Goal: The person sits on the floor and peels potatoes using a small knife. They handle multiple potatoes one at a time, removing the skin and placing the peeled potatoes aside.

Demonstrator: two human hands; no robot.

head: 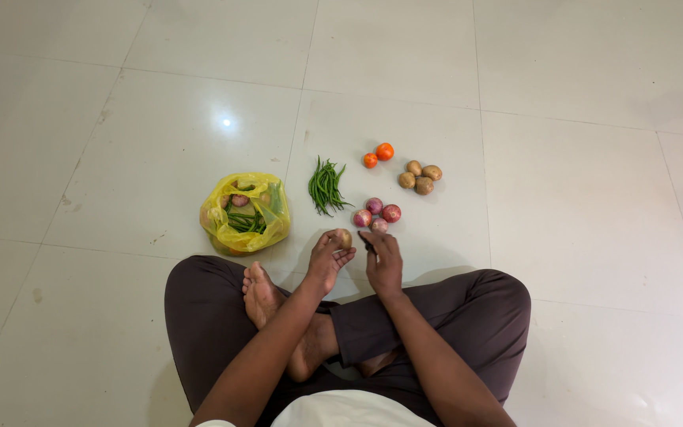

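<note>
I sit cross-legged on a white tiled floor. My left hand (328, 257) is closed around a small brown potato (344, 236). My right hand (382, 257) hovers just right of it, fingers bent, close to a small dark thing I cannot make out. Right beyond my hands lies a cluster of several reddish onions (376, 213). Left of me an open yellow plastic bag (247, 212) holds green beans and more vegetables.
A bunch of green chillies or beans (326, 187) lies beyond the onions. Two orange tomatoes (378, 155) and several potatoes (420, 177) sit farther out. My crossed legs in dark trousers and a bare foot (261, 292) fill the near floor.
</note>
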